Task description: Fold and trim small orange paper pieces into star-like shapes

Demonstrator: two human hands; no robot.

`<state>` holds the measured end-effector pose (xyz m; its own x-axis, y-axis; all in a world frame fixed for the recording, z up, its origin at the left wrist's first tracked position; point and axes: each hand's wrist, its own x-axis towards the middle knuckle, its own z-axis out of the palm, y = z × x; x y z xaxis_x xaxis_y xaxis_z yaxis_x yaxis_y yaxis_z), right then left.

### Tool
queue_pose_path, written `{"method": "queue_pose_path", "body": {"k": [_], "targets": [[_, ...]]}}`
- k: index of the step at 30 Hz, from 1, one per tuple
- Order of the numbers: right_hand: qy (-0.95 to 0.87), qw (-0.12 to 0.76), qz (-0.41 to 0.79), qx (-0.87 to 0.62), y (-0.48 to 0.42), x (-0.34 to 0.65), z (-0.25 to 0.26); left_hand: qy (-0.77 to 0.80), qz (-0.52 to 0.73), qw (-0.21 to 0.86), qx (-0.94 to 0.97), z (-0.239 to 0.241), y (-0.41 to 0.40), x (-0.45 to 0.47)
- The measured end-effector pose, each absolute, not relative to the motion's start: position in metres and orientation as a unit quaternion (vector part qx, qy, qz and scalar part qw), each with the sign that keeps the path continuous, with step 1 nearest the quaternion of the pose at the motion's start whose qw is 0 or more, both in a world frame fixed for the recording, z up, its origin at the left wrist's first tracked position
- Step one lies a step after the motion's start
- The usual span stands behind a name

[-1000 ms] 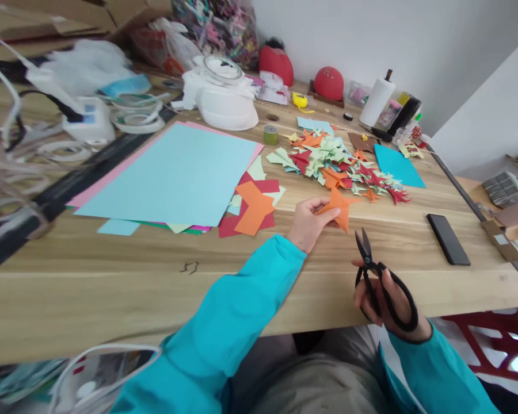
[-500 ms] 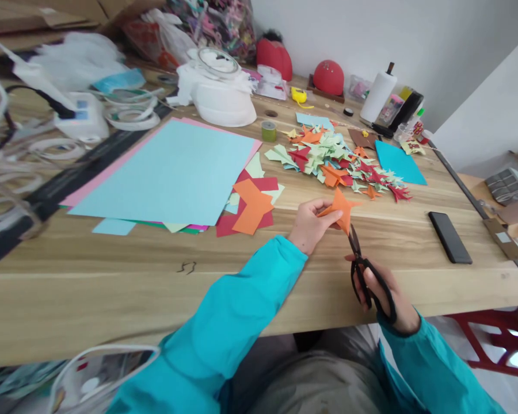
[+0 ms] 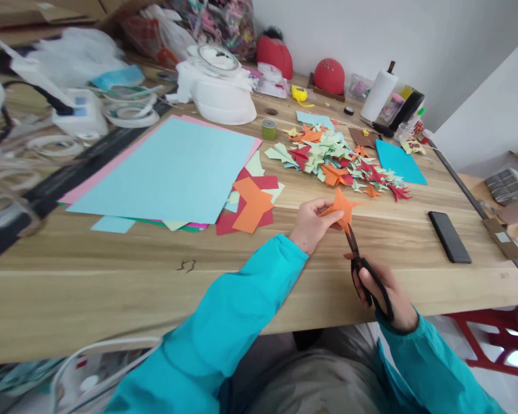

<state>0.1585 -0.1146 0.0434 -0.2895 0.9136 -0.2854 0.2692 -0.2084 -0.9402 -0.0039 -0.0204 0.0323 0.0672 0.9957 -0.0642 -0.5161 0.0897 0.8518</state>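
Note:
Between thumb and fingers, my left hand [image 3: 313,223] pinches a folded orange paper piece [image 3: 342,208] with pointed tips, just above the table. My right hand [image 3: 392,293] grips black-handled scissors [image 3: 356,261] through their loops. The blades point away from me and their tips meet the lower point of the orange paper. How far the blades reach into it I cannot tell. Beyond my hands lies a pile of folded paper shapes [image 3: 328,152] in green, red and orange. Left of my left hand are orange paper scraps [image 3: 254,204] over red and pale green ones.
Large blue and pink paper sheets [image 3: 168,167] cover the table's left part. A black phone [image 3: 449,237] lies at the right. Further back are a ribbon spool [image 3: 268,130], a yellow tape measure [image 3: 299,94], a white cap [image 3: 224,103] and a bright blue paper square [image 3: 400,162].
The scissor blades have drawn closer together at the paper's lower point, and the fingers of my right hand have closed a little. My left hand has barely moved.

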Motion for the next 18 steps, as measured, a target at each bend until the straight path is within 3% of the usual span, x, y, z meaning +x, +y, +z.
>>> {"method": "queue_pose_path", "body": {"k": [18], "targets": [[-0.545, 0.282, 0.575, -0.541, -0.113, 0.1568, 0.0436, 0.384, 0.577, 0.608, 0.387, 0.0376, -0.0253, -0.0024]]}}
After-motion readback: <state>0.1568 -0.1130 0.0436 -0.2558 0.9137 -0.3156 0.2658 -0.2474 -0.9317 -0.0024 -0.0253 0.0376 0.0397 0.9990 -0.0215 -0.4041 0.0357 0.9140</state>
